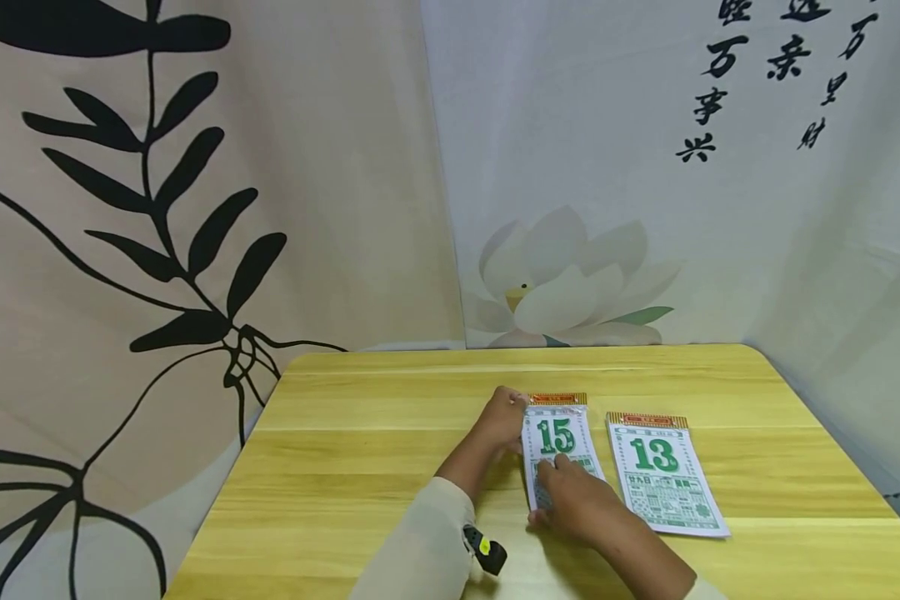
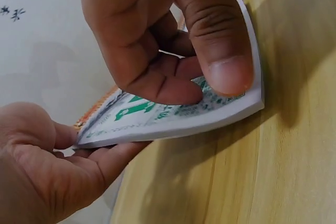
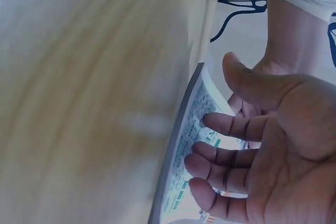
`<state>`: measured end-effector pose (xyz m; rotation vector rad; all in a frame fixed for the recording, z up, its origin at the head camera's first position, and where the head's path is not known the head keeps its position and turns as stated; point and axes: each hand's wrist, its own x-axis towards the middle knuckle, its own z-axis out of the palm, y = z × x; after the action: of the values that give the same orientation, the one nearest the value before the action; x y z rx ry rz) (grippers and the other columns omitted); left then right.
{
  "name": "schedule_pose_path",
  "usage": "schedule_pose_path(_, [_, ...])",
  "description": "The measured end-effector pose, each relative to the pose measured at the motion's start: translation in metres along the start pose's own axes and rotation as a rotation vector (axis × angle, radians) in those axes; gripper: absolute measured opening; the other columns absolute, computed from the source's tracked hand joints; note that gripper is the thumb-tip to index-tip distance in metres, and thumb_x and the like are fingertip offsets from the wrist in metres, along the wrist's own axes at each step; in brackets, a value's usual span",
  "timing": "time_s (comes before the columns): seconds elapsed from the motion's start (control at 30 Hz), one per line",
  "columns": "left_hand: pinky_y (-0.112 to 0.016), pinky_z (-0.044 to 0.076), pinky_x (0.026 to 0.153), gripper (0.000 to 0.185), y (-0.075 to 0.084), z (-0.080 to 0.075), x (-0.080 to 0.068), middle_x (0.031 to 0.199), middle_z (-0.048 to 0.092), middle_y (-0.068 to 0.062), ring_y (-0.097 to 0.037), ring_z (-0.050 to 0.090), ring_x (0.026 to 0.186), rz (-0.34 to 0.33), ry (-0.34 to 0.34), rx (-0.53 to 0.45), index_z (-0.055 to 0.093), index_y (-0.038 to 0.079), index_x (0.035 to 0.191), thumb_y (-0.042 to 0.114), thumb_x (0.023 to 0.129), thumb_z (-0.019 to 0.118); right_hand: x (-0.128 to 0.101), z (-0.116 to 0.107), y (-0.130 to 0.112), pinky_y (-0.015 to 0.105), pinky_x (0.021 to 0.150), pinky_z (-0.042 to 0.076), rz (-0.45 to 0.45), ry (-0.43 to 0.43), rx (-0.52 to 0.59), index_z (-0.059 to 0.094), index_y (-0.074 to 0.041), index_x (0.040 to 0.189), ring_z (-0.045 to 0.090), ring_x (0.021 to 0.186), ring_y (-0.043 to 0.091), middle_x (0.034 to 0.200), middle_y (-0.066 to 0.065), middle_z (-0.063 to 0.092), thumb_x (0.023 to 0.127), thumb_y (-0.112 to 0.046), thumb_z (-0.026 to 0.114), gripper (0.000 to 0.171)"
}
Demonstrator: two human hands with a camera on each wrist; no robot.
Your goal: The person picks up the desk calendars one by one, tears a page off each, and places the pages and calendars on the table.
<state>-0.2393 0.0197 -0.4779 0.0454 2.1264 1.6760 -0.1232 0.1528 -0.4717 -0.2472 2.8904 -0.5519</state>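
A tear-off calendar pad [image 1: 557, 435] with a large green 15 and a red-gold top band is tilted up a little from the table. My left hand [image 1: 499, 421] grips its upper left edge, thumb on the face and fingers beneath, as the left wrist view shows. My right hand [image 3: 278, 156] is over the pad's lower part, its fingers bent slightly and spread, with the thumb apart from them. Whether those fingertips press on the page is unclear. The right hand hides much of the small print. A second calendar pad [image 1: 656, 467], marked 13, lies flat to the right.
Both pads are on a yellow wood-grain table [image 1: 330, 467] with rounded far corners. Behind it hangs a pale curtain [image 1: 360, 167] printed with dark leaves, a lotus and characters. A small black device [image 1: 484, 550] is strapped at the left sleeve's cuff.
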Motion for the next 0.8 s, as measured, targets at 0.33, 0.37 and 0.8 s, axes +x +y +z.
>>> schedule_pose_path(0.33, [-0.031,0.053,0.059,0.040,0.011,-0.017,-0.018,0.119,0.063,-0.022,-0.022,0.068,0.080,0.009,0.065,-0.056,0.042,0.005,0.148,0.034,0.121,0.040,-0.015,-0.010,-0.008,0.036,0.066,0.045,-0.060,0.114,0.003,0.064,-0.015,0.098,0.046,0.081,0.016,0.094,-0.001,0.050,0.084,-0.034,0.095,0.038])
schedule_pose_path(0.37, [-0.031,0.053,0.059,0.040,0.012,-0.019,-0.020,0.119,0.063,-0.021,-0.022,0.068,0.081,0.013,0.068,-0.058,0.042,0.005,0.148,0.034,0.121,0.040,-0.017,-0.011,-0.009,0.035,0.066,0.045,-0.069,0.128,0.001,0.064,-0.015,0.098,0.046,0.082,0.015,0.095,-0.002,0.050,0.084,-0.034,0.094,0.038])
schedule_pose_path(0.8, [-0.034,0.058,0.066,0.041,0.016,-0.048,-0.038,0.123,0.065,-0.024,-0.026,0.069,0.092,0.045,0.057,-0.222,0.043,0.001,0.150,0.030,0.121,0.038,-0.031,-0.012,-0.026,0.029,0.068,0.052,-0.145,0.251,0.016,0.067,-0.020,0.104,0.061,0.082,0.010,0.101,-0.006,0.063,0.087,-0.033,0.093,0.034])
